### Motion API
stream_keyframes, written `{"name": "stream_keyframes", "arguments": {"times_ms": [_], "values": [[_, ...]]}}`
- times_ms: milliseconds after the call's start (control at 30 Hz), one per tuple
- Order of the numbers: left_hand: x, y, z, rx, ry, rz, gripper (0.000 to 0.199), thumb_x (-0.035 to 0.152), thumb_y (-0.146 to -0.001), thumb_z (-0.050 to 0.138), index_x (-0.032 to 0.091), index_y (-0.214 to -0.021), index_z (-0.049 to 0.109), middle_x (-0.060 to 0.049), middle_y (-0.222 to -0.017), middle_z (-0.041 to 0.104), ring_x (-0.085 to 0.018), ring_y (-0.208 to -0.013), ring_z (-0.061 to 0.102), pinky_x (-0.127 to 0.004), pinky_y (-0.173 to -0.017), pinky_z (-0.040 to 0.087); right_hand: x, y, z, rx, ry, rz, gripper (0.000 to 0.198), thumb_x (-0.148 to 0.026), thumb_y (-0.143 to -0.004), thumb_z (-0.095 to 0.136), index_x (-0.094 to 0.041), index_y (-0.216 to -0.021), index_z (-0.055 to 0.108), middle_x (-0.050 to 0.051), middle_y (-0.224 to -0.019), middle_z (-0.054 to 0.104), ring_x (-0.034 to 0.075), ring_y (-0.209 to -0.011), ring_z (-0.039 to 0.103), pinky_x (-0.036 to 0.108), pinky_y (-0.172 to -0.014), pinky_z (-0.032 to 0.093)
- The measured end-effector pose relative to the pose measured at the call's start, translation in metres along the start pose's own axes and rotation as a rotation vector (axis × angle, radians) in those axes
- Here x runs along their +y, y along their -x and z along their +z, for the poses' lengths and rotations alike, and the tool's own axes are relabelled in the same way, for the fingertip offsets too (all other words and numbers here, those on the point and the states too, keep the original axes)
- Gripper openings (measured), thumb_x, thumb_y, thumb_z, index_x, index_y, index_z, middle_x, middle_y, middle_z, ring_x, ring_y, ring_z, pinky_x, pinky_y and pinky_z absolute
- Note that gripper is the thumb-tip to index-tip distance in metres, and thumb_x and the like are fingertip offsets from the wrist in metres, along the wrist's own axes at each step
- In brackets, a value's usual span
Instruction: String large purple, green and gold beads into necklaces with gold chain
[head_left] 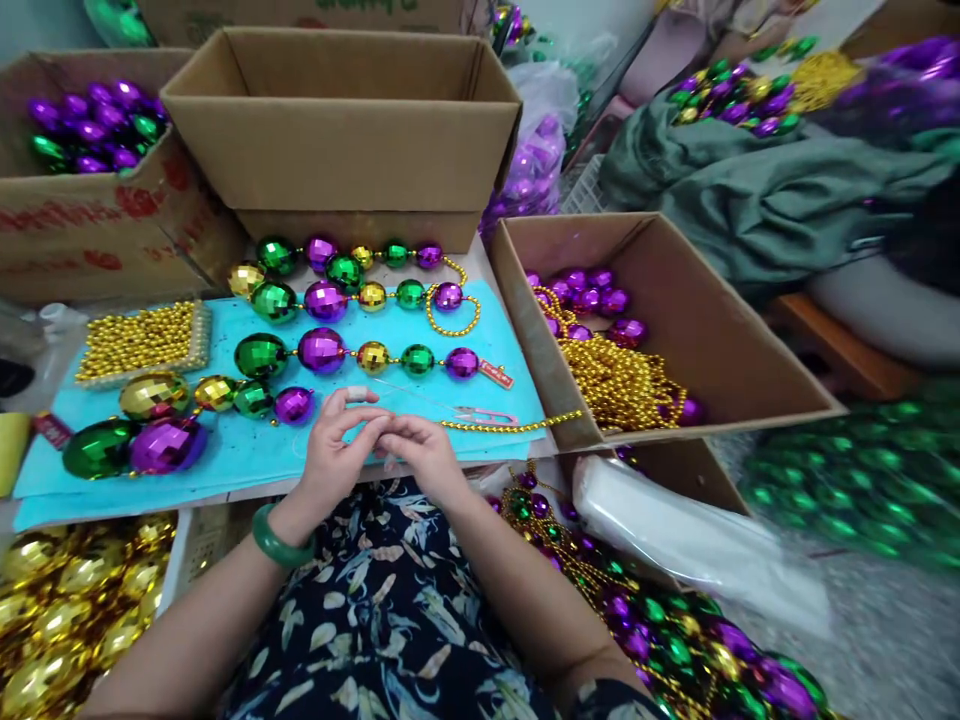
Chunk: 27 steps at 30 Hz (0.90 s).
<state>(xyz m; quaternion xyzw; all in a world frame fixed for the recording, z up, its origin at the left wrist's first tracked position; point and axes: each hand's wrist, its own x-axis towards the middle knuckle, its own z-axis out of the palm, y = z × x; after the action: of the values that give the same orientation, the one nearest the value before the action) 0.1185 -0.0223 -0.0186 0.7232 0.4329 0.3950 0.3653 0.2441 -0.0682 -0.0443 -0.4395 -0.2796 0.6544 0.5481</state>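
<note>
My left hand (345, 430) and my right hand (416, 450) meet at the table's front edge, fingertips pinched together. What they pinch is too small to make out. A strand of small gold beads (510, 427) runs from beside my right hand to the box on the right. Near it lie pink thread snips (487, 416), and a thin thread stretches past my left fingers. Behind my hands is a string of large faceted beads (321, 350) in green, purple and gold, with a red tag (496, 375) at its end. More big beads (169, 445) lie left of my left hand.
A blue sheet (247, 425) covers the work surface. Small gold beads (135, 340) fill a clear tray. Cardboard boxes stand behind (360, 150) and right (720, 330), the right one holding gold strands (622, 380). Large gold beads (82, 600) sit at lower left.
</note>
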Motion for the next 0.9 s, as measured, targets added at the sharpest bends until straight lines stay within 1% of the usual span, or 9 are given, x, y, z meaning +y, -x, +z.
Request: {"name": "stream_keyframes", "arguments": {"times_ms": [67,167,267,367,467,567,633,733,900], "values": [[-0.003,-0.003,0.003,-0.013,0.042,-0.014,0.013,0.028,-0.082,0.062,0.023,-0.079,0.073,-0.005,-0.092,0.063,-0.02,-0.096,0.058,-0.034,-0.086,0.047,0.004,-0.003,0.001,0.029,-0.032,0.013,0.02,-0.037,-0.063,0.074,-0.019,-0.071,0.066,-0.002,-0.061,0.062,0.011,-0.054,0.055,0.022,-0.048,0.042],[-0.006,-0.007,0.007,-0.051,0.093,-0.022,0.012,0.028,-0.08,0.063,0.023,-0.079,0.074,-0.004,-0.089,0.064,-0.019,-0.093,0.059,-0.031,-0.083,0.048,0.004,-0.004,-0.002,0.051,-0.045,0.039,0.023,-0.039,-0.064,0.073,-0.019,-0.072,0.064,-0.004,-0.057,0.06,0.009,-0.049,0.052,0.019,-0.043,0.037],[-0.007,-0.012,0.011,-0.084,0.1,-0.036,0.013,0.028,-0.08,0.062,0.022,-0.077,0.074,-0.003,-0.083,0.065,-0.018,-0.089,0.06,-0.03,-0.081,0.048,0.003,-0.003,-0.005,0.048,-0.099,0.058,0.024,-0.04,-0.065,0.071,-0.019,-0.074,0.062,-0.003,-0.061,0.062,0.01,-0.049,0.054,0.019,-0.041,0.037],[-0.014,-0.018,0.014,-0.112,0.076,-0.055,0.015,0.03,-0.081,0.061,0.021,-0.078,0.073,-0.004,-0.081,0.067,-0.018,-0.085,0.06,-0.03,-0.078,0.047,0.002,-0.001,-0.01,0.099,-0.089,0.045,0.02,-0.036,-0.066,0.07,-0.019,-0.071,0.06,-0.003,-0.058,0.06,0.01,-0.049,0.054,0.019,-0.042,0.037],[-0.028,-0.026,0.016,-0.123,-0.12,-0.038,0.02,0.029,-0.086,0.054,0.019,-0.08,0.071,-0.005,-0.082,0.067,-0.019,-0.081,0.06,-0.031,-0.076,0.046,-0.001,0.003,-0.018,0.21,-0.052,-0.005,0.018,-0.033,-0.067,0.07,-0.018,-0.069,0.06,-0.004,-0.052,0.056,0.008,-0.046,0.048,0.019,-0.041,0.032],[-0.041,-0.032,0.018,-0.139,-0.508,0.031,0.02,0.023,-0.087,0.052,0.018,-0.08,0.07,-0.007,-0.082,0.065,-0.022,-0.082,0.057,-0.035,-0.079,0.043,-0.005,0.004,-0.026,0.292,-0.103,-0.057,0.018,-0.032,-0.067,0.07,-0.019,-0.069,0.059,-0.005,-0.049,0.052,0.007,-0.044,0.043,0.019,-0.04,0.027],[-0.044,-0.034,0.022,-0.178,-0.705,0.051,0.022,0.022,-0.088,0.05,0.016,-0.081,0.07,-0.01,-0.083,0.064,-0.024,-0.084,0.055,-0.036,-0.079,0.043,-0.006,0.004,-0.028,0.316,-0.141,-0.076,0.018,-0.032,-0.066,0.071,-0.019,-0.07,0.06,-0.005,-0.05,0.051,0.007,-0.044,0.043,0.019,-0.04,0.026],[-0.044,-0.037,0.032,-0.262,-0.84,0.035,0.024,0.026,-0.089,0.05,0.013,-0.083,0.069,-0.013,-0.087,0.062,-0.027,-0.089,0.053,-0.037,-0.077,0.043,-0.006,0.002,-0.03,0.334,-0.173,-0.09,0.019,-0.032,-0.066,0.073,-0.018,-0.071,0.061,-0.004,-0.05,0.052,0.007,-0.045,0.044,0.019,-0.04,0.025],[-0.042,-0.046,0.044,-0.369,-0.913,-0.028,0.023,0.022,-0.09,0.047,0.014,-0.086,0.068,-0.012,-0.091,0.062,-0.026,-0.094,0.053,-0.035,-0.078,0.043,-0.004,-0.004,-0.031,0.363,-0.176,-0.071,0.02,-0.032,-0.064,0.074,-0.018,-0.07,0.062,-0.004,-0.051,0.052,0.007,-0.046,0.045,0.019,-0.039,0.025]]}}
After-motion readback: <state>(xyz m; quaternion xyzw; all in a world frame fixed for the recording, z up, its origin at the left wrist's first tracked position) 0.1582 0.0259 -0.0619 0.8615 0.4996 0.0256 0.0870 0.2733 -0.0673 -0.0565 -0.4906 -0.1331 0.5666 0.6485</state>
